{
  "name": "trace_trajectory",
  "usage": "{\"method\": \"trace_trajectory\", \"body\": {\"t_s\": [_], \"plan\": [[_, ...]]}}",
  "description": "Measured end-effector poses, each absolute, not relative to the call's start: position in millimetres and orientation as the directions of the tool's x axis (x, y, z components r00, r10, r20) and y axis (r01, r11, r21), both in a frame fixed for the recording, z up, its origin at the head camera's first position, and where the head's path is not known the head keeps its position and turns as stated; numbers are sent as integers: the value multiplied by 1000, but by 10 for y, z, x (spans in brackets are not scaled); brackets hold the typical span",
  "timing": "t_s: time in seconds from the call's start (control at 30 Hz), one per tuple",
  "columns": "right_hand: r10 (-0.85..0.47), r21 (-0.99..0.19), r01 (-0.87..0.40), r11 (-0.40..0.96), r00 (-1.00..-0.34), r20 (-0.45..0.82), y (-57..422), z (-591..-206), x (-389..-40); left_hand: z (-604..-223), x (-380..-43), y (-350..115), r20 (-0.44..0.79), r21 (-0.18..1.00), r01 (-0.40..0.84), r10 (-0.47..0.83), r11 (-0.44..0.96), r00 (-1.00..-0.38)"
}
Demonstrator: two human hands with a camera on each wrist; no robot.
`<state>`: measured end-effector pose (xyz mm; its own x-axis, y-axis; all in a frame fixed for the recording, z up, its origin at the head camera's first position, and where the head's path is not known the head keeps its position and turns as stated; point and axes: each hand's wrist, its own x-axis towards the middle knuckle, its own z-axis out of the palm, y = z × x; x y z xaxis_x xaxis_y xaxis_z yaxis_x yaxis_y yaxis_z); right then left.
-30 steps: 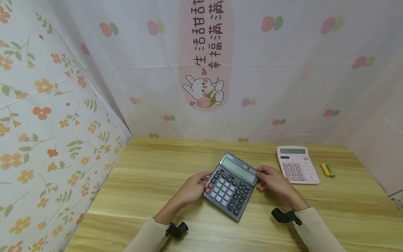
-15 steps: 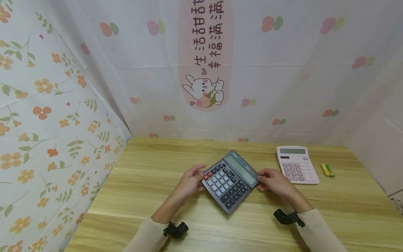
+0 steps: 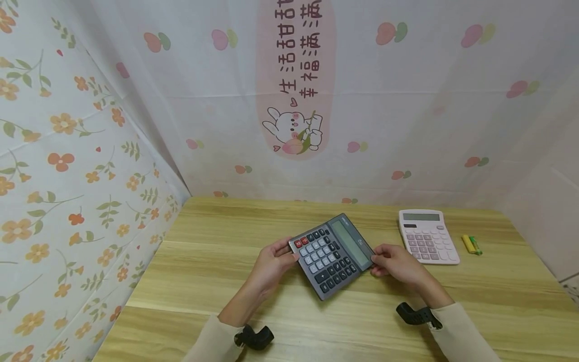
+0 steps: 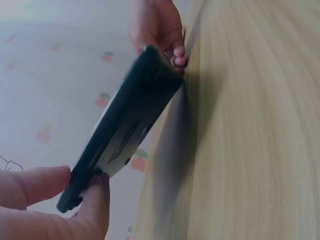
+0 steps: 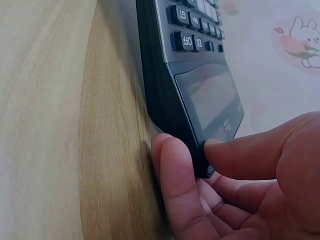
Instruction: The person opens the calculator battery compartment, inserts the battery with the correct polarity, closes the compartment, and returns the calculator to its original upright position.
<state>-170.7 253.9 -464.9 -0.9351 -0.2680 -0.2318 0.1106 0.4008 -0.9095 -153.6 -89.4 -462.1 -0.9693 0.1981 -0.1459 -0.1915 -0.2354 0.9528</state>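
A dark grey calculator (image 3: 323,256) with grey, black and two red keys is held turned between both hands, its display toward the upper right. My left hand (image 3: 273,266) pinches its left corner by the red keys; in the left wrist view the thumb and fingers grip the edge, and the calculator's underside (image 4: 125,140) is tilted above the table. At the display end, my right hand (image 3: 400,264) pinches the other corner. In the right wrist view the thumb (image 5: 245,155) lies on the display-side face and the fingers are behind it.
On the wooden table (image 3: 203,281), a pale pink calculator (image 3: 428,237) lies at the back right. Beside it are yellow and green batteries (image 3: 471,245). A printed cloth (image 3: 362,100) hangs behind the table, with a floral one (image 3: 81,176) at the left.
The dark calculator has turned clockwise in the hands, its display end swinging toward the right. My left hand has shifted its grip to the corner by the red keys; the right moved slightly nearer.
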Motion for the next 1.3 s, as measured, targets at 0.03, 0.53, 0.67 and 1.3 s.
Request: {"method": "trace_trajectory", "body": {"t_s": [0.03,0.53,0.67,1.3], "plan": [[-271,-907,109,406,-934,-233,2538,-4647,-1704,-4619,-1535,-888,-150,952,-193,190,-239,-970],[-324,-900,36,435,-926,-193,2542,-4609,-1648,-4586,-1545,-853,-68,981,-95,159,-166,-985],[-305,-896,45,442,-932,-197,2540,-4614,-1632,-4566,-1547,-851,-51,987,-78,185,-143,-981],[-328,-918,127,375,-908,-259,2600,-4626,-1584,-4439,-1570,-899,42,999,46,261,7,-964]]}}
